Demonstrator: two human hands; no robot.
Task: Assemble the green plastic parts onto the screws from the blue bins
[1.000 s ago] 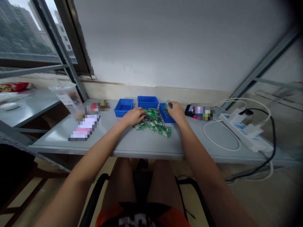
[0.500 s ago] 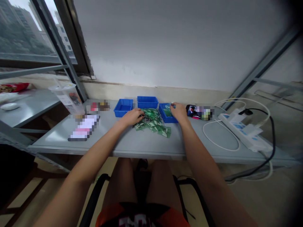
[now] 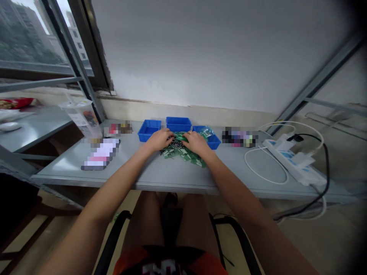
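Green packets (image 3: 187, 154) are touched by left hand (image 3: 159, 140) and right hand (image 3: 197, 143), fingers curled. Grip cannot be told; gentle parting is advised.

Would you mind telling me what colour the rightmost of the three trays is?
The rightmost tray is blue, best seen in the head view.

We see a loose pile of shiny green plastic packets (image 3: 186, 154) on a smooth grey tabletop (image 3: 172, 175). Our bare left hand (image 3: 160, 139) bends its fingers onto the pile's left side, our bare right hand (image 3: 197, 144) onto its right; whether either grip holds a packet we cannot tell. Left of and behind the pile sits a blue rectangular plastic tray (image 3: 145, 136); directly behind it, a second blue tray (image 3: 178, 123); to its right, a third blue tray (image 3: 215, 143) with clear greenish packets (image 3: 207, 132). Well right of the pile lies a long white power strip (image 3: 295, 162).
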